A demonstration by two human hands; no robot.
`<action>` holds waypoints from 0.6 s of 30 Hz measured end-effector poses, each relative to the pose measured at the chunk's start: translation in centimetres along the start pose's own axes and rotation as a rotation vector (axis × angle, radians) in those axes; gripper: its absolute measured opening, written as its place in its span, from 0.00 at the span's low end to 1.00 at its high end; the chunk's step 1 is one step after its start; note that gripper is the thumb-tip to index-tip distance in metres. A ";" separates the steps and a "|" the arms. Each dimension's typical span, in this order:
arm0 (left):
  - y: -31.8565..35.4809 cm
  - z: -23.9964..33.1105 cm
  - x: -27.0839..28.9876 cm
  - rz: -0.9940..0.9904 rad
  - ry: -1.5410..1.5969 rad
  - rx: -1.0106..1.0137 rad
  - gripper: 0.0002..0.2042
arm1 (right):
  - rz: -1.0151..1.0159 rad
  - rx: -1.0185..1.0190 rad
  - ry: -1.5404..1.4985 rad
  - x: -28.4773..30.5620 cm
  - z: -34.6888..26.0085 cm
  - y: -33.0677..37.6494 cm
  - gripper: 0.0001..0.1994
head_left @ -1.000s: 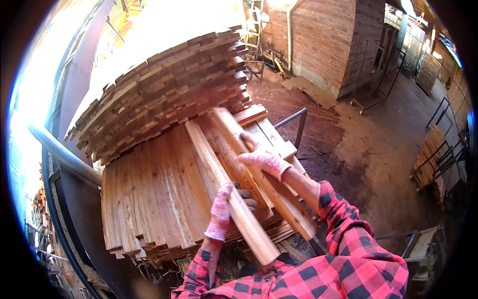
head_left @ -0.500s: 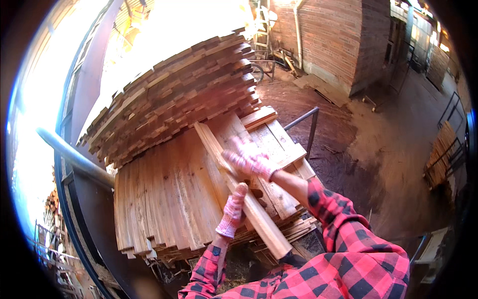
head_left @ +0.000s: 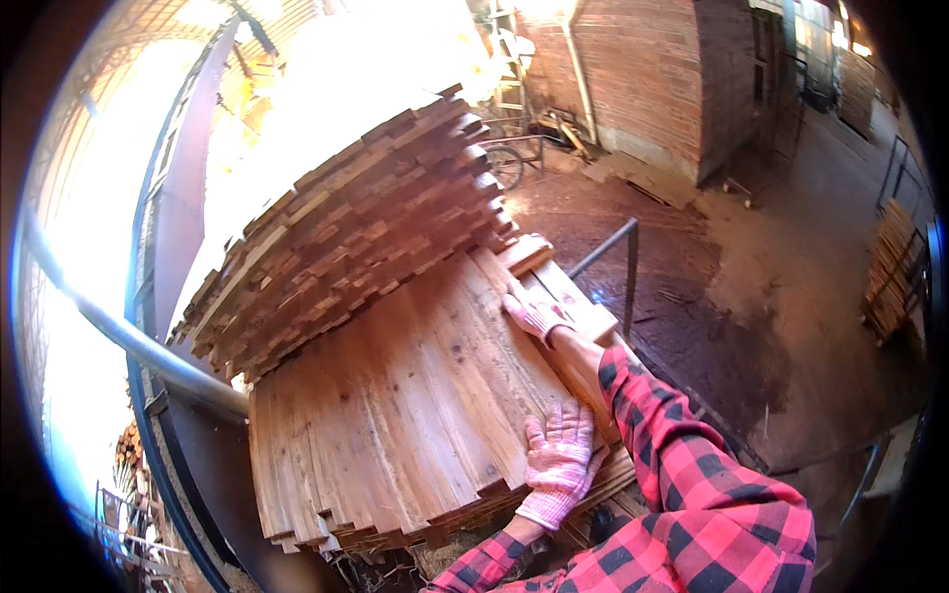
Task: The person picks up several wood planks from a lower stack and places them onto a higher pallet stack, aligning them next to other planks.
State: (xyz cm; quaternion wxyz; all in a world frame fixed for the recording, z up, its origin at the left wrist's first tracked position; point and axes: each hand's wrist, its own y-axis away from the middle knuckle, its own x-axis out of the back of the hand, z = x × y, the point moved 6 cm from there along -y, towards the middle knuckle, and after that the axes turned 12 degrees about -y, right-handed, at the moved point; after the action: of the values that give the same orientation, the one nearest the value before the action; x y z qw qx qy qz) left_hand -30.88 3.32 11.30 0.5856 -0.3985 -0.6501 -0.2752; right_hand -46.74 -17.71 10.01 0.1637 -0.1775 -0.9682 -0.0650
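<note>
Wooden planks (head_left: 395,395) lie side by side in a flat layer in front of me. My left hand (head_left: 560,465), in a pink-and-white knit glove, rests palm down with its fingers stretched out. It lies on the near end of the rightmost plank (head_left: 514,341) in the layer. Farther along that plank's right edge is my right hand (head_left: 537,314), gloved the same way. Its fingers reach out over the wood, though their tips are only partly distinct. Neither hand is wrapped around a plank.
Behind the layer rises a tall stack of planks (head_left: 346,227). Short wood pieces (head_left: 583,311) sit just right of the layer. A metal rail (head_left: 630,267) stands beyond them, and a curved pipe (head_left: 148,341) runs along the left. A brick wall (head_left: 633,74) closes the back.
The plank that stood tilted across the layer half a second ago now lies flat at its right side. My left hand has moved right and flattened; my right hand has settled on the wood.
</note>
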 end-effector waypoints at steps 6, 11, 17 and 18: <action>0.1 -1.7 0.1 -0.005 0.047 -0.006 0.40 | -0.040 0.150 0.110 0.8 -0.3 0.9 0.35; 5.5 -4.2 1.2 -0.055 0.006 -0.073 0.41 | 0.128 0.469 0.163 6.0 -3.2 12.9 0.34; 9.0 -8.4 -0.4 -0.097 -0.127 -0.034 0.39 | 0.360 0.557 -0.086 2.8 -2.5 26.3 0.27; 8.8 -8.5 -0.2 -0.083 -0.131 -0.046 0.38 | 0.391 0.613 0.038 1.6 -2.8 27.1 0.26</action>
State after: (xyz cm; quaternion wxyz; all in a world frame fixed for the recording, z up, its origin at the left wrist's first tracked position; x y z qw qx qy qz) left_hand -18.85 0.94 11.49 0.5205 -0.4015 -0.6965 -0.2876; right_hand -37.44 7.46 15.07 0.2367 -0.3006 -0.8874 0.2573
